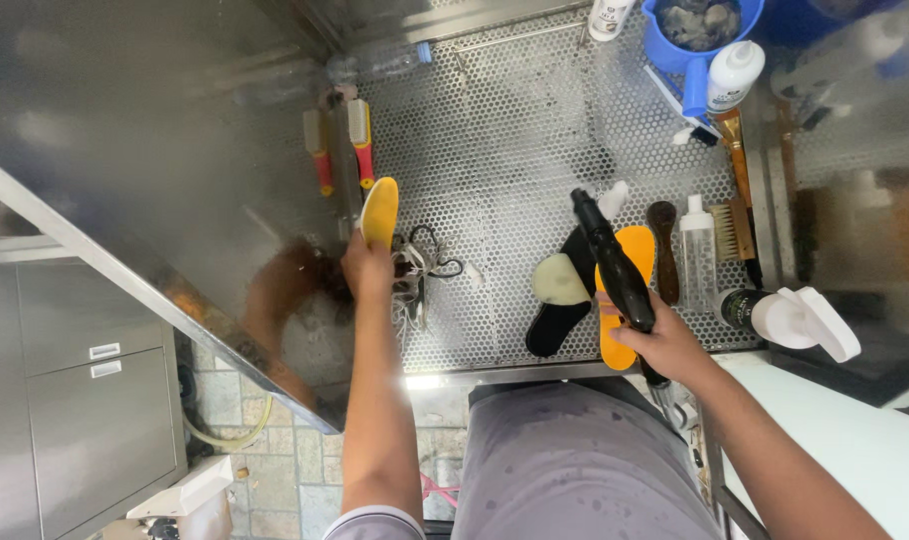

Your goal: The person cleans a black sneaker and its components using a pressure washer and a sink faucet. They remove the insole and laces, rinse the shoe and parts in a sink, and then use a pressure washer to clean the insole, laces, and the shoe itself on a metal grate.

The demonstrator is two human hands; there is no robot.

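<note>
Left side: left hand (368,268) is wrapped around the lower end of a yellow insole (380,210), holding it upright against the steel side wall (175,150), whose sheen mirrors the arm. Fingers closed on the insole; exact finger spread hidden behind it. Forearm runs almost straight up from the bottom edge, wrist roughly in line, elbow out of view. A tangle of shoelaces (420,265) lies just beside that hand on the perforated steel tray (495,150). 2 red-handled brushes (340,150) rest further back, near the wall.

Step in hand, as I read it: rinsing or blowing off the insole. To do it well I'd keep the insole's face turned toward the nozzle, grip low so fingers stay out of the stream, and keep it over the perforations so runoff drains.

Middle: a black insole with a pale sponge (560,290) on it, and an orange insole (620,300) touching it on the right, both flat on the tray.

Right side: right hand (665,345) is closed around the grip of a black spray gun (615,265), barrel pointing up and away over the orange insole, not at the yellow one. Forearm comes in diagonally from bottom right. Can't tell if the trigger is pressed; no spray visible. Near it: a dark brush (663,250), a clear bottle (697,255), a wooden-backed brush (730,230), a white spray bottle (790,318) lying down, a blue jug (700,40) at the back.
</note>
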